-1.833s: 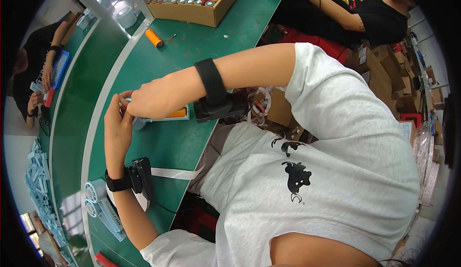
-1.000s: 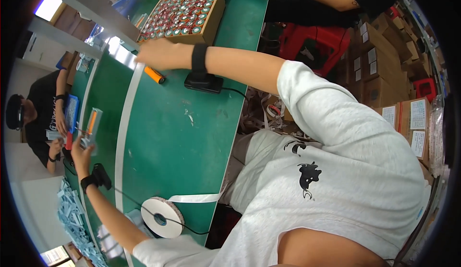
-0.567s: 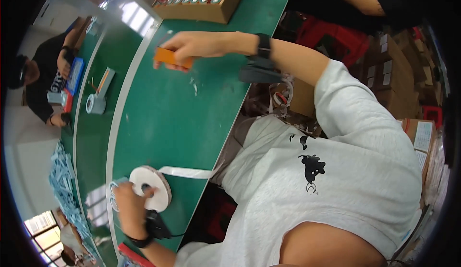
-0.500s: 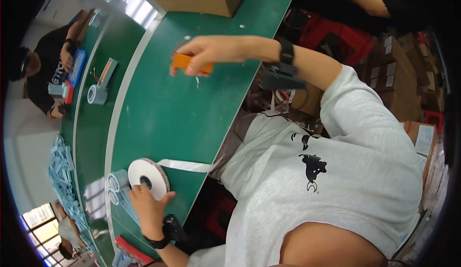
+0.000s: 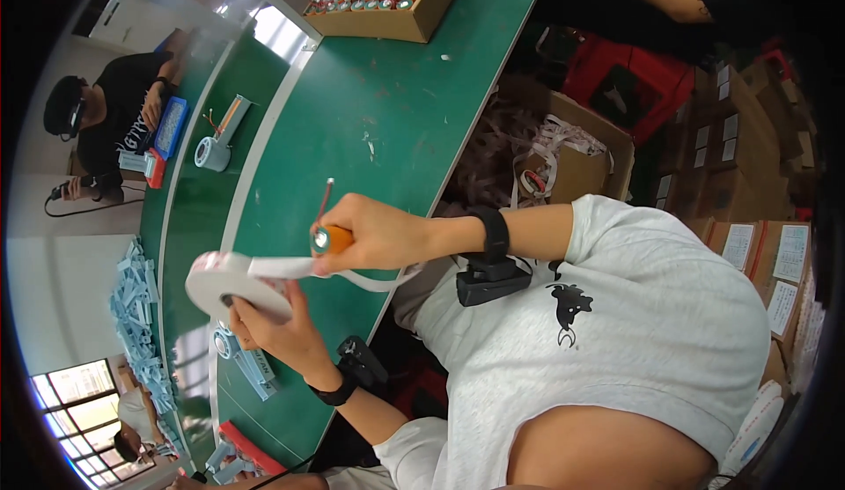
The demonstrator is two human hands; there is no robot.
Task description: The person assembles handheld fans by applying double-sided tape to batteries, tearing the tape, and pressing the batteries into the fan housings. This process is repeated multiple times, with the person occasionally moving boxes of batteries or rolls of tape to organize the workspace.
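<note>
A roll of white tape (image 5: 220, 283) is lifted off the green bench, tilted, with my left hand (image 5: 286, 336) gripping it by its core. From the roll a white strip (image 5: 277, 267) stretches across to my right hand (image 5: 378, 230), and its loose end trails past the bench edge. My right fingers are closed round an orange cylindrical battery (image 5: 336, 240), its metal end showing and a red wire (image 5: 328, 195) sticking up. The fingertips also meet the strip; whether they pinch it is hidden. Beside my left hand lie light-blue plastic casings (image 5: 251, 371).
A cardboard tray (image 5: 422, 25) of several wired batteries stands at the bench's far end. Beyond the metal divider are a blue casing (image 5: 214, 151) and a co-worker (image 5: 123, 94) with a blue tray (image 5: 167, 129). A carton of tape scraps (image 5: 572, 160) sits below the bench edge.
My left hand has picked the tape roll up off the bench. My right hand has brought the battery down toward it, meeting the strip.
</note>
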